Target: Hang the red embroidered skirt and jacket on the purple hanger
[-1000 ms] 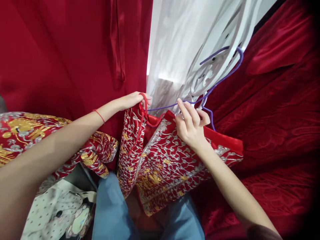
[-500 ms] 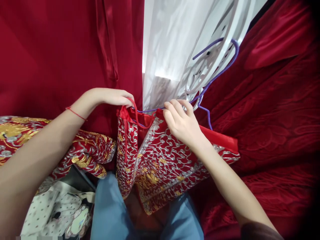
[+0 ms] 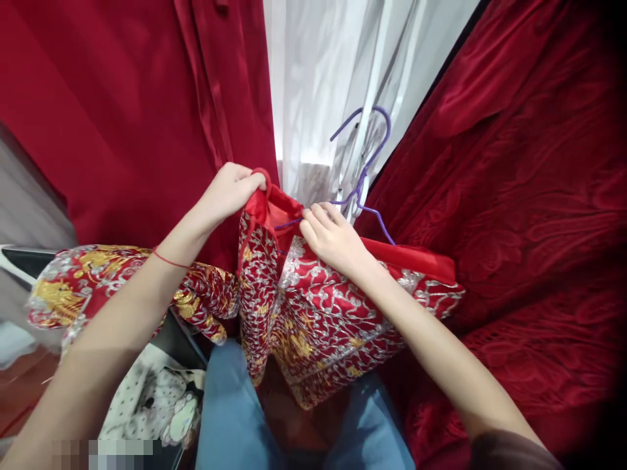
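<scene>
A red skirt with silver and gold embroidery hangs in front of my knees, its plain red waistband along the top. My left hand is closed on the left end of the waistband, beside a thin red tie. Fingers curled over the top edge, my right hand grips the waistband near its middle. A purple wire hanger rises behind the right hand, hook upward. Part of its bar shows between the hands inside the waistband; the rest is hidden by cloth and fingers.
Another embroidered red garment lies at the left, above a dotted white cloth bag. Plain red cloth hangs ahead on the left, dark red patterned fabric on the right. Between them are a white curtain and a white metal frame.
My left hand has raised the left end of the waistband, opening its red inside to view. The camera view has shifted, and hanger and right hand appear farther left.
</scene>
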Motion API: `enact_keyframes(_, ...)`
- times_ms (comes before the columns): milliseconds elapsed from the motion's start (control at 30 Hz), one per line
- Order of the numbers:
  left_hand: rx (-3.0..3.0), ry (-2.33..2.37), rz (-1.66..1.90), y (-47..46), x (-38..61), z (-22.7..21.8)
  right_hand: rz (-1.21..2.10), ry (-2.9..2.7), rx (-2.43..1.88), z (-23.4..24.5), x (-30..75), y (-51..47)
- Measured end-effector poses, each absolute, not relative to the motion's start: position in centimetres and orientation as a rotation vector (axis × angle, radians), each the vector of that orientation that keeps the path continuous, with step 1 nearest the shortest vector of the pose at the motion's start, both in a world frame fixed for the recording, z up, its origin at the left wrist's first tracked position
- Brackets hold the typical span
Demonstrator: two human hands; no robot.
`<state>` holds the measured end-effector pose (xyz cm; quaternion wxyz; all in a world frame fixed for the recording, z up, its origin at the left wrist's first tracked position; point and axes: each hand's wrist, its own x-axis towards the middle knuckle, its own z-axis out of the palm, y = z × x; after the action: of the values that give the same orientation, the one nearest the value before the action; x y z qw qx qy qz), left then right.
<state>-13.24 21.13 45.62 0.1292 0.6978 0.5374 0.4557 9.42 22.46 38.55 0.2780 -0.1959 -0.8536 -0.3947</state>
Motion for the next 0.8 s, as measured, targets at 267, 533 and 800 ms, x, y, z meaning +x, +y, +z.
enact_keyframes(267,2.297,1.615,1.19,15.9,-10.8,41.1,-1.059,-2.168,-0.451,37.4,9.9,23.0)
enact_keyframes(533,1.631,1.438,1.835,15.4,-14.6,33.9,-0.941,-2.157,-0.386,36.9,9.8,23.0)
enact_keyframes(800,1.647,1.275,1.886,16.8,-12.2,37.0,-0.836,-2.178,-0.416,36.7,9.8,22.6)
